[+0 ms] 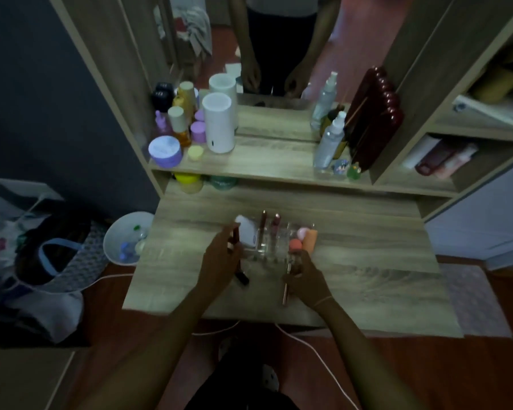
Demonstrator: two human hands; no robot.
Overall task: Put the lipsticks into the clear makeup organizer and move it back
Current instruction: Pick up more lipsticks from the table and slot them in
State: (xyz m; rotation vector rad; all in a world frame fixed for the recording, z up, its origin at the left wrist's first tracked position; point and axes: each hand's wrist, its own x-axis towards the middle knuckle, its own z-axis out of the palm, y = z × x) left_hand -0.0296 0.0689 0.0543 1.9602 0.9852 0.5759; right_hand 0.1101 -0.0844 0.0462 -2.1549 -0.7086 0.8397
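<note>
Lipsticks [269, 223] upright in clear organizer [274, 242], both hands apparently holding more

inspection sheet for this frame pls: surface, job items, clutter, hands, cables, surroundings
Surface: wood-grain desk, bare apart from the job's things.
Job's things: clear makeup organizer mid-desk; two lipsticks upright in it, sponges at its right end; dark tube lying on the desk by the left hand.
Clutter: jars and bottles on the shelf's left, spray bottles on its right.
Hands: left hand holds a lipstick at the organizer's left end; right hand grips a slim lipstick.
Cables: white cable on the floor under the desk.
Surroundings: mirror behind the shelf, white bowl and bag at left.
</note>
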